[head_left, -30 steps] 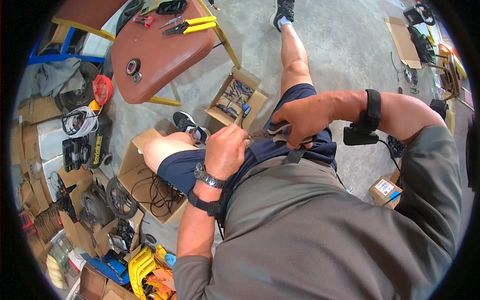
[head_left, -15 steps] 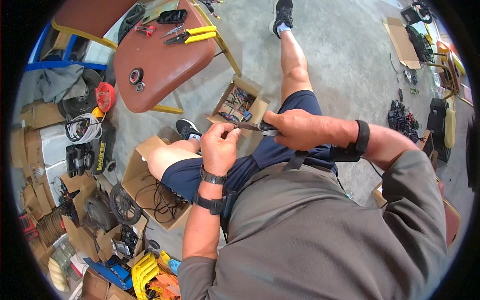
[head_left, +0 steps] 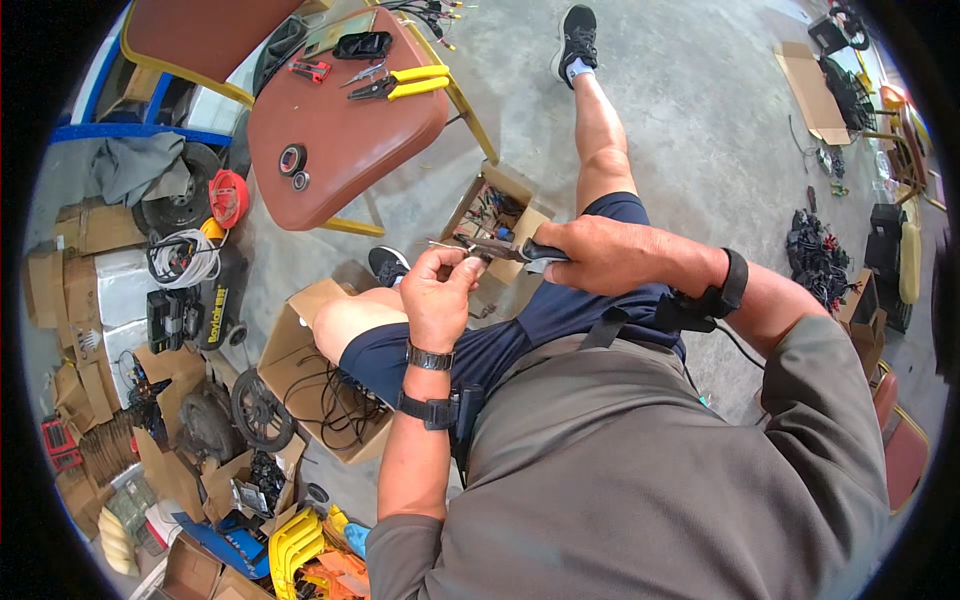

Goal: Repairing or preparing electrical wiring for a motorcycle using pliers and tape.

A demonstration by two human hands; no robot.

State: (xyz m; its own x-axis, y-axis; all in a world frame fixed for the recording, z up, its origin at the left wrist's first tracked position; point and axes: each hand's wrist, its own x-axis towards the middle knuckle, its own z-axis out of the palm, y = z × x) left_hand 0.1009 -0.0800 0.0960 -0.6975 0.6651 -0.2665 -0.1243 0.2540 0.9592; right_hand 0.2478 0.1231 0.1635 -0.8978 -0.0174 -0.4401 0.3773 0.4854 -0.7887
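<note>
Fingers (head_left: 556, 240) of the right hand (head_left: 612, 256) grip pliers (head_left: 502, 249).

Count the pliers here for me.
2 clear: dark-handled pliers in the right hand; a yellow-handled pair on the chair seat. A small silver tool there is unclear; the box may hide more.

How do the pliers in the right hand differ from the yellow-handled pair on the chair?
The held pliers sit in the right hand; the yellow-handled pliers lie on the chair seat. The held pliers' grip looks black and grey, while the yellow-handled pliers' grips are bright yellow. Both have jaws pointing picture-left.
</note>
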